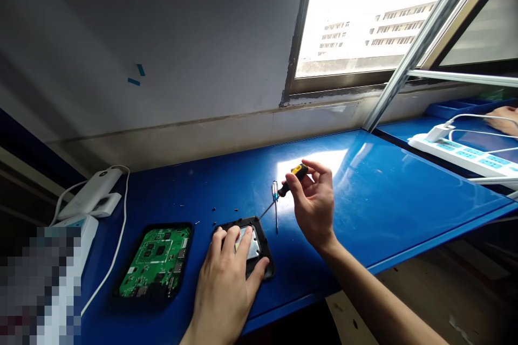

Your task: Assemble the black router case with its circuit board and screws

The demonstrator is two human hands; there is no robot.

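My right hand is closed around the black-and-yellow handle of a screwdriver. Its thin shaft slants down to the left, and the tip meets the upper right corner of a black plastic casing. Over that casing lies my left hand, fingers spread and resting on it, thumb at its right side. A silver metal plate shows inside the casing, partly covered by my fingers. Behind the shaft, a second screwdriver with a clear handle lies on the blue table.
Left of my hands, a green circuit board sits in a black case. Several small screws are scattered behind. White adapters with cables stand at far left. At right are a metal frame, a power strip and another person's hand.
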